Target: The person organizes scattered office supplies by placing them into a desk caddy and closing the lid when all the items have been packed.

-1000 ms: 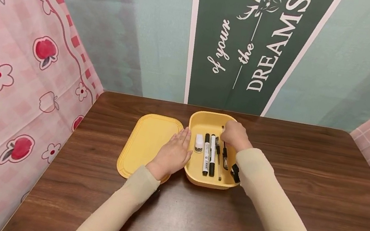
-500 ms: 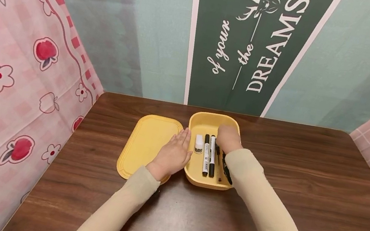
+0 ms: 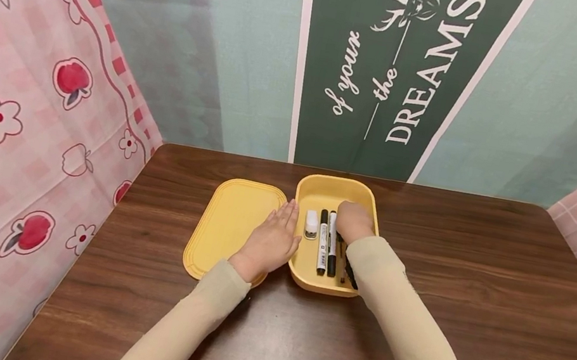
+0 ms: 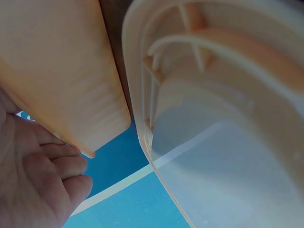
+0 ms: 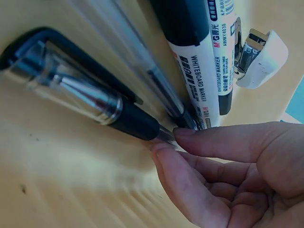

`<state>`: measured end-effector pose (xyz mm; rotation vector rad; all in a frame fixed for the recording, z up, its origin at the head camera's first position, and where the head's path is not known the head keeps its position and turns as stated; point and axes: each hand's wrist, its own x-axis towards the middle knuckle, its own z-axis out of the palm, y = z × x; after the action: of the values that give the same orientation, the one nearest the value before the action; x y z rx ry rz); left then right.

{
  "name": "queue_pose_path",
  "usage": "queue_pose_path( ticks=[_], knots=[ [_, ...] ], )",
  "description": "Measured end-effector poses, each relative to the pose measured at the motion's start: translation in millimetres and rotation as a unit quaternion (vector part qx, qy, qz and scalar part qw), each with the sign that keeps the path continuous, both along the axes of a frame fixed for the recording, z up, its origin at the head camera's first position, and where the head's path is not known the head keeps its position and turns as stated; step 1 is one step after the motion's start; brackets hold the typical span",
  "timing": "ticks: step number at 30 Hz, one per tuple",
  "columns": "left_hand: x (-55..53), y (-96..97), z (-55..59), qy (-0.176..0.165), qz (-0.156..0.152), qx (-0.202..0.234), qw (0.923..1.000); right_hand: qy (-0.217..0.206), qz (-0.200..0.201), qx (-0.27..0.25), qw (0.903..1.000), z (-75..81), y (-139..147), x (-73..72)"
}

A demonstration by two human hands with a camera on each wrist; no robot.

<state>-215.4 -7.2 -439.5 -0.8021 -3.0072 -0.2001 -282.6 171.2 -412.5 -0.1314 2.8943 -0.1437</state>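
A yellow box (image 3: 306,278) holds pens, markers and a small white item with metal parts (image 5: 259,59), perhaps a mini stapler. My right hand (image 3: 355,222) is down inside it on the right side. Seen from the right wrist, thumb and forefinger pinch the clear barrel of a pen with a black grip (image 5: 135,124). Beside it lie a second clear pen (image 5: 142,61) and two whiteboard markers (image 5: 194,78). My left hand (image 3: 269,238), fingers extended, rests against the box's left wall, partly over a yellow lid (image 3: 234,222).
The brown wooden table (image 3: 481,272) extends right of the box and in front of it. Behind stands a green fabric backdrop (image 3: 252,58) with white lettering; a pink patterned cloth (image 3: 25,159) hangs at left. The lid lies close by the box's left side.
My right hand has moved slightly left and toward me within the box. The black pens at the right have shifted under it. My left hand stays put.
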Motion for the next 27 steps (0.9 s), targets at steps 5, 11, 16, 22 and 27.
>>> queue_pose_path(
  ticks=[5,11,16,22,27],
  knots=[
    [-0.5,0.9,-0.4,-0.007,0.005,-0.002,1.0,-0.006,-0.002,-0.002,1.0,0.0,0.0,-0.6],
    [-3.3,-1.7,0.2,-0.027,0.006,0.014,0.9995,0.009,0.014,-0.022,0.9996,4.1,-0.1,-1.6],
    [-5.3,-7.4,1.9,-0.033,-0.004,0.051,0.9981,0.008,0.017,-0.081,0.9965,15.1,2.3,-1.7],
    [-6.0,-16.2,4.2,0.007,0.002,0.122,0.9925,0.026,0.033,-0.129,0.9908,43.5,0.0,8.7],
    [-4.5,-30.6,7.3,0.058,0.039,0.153,0.9858,0.075,0.065,-0.141,0.985,63.4,-6.1,28.6]
  ],
)
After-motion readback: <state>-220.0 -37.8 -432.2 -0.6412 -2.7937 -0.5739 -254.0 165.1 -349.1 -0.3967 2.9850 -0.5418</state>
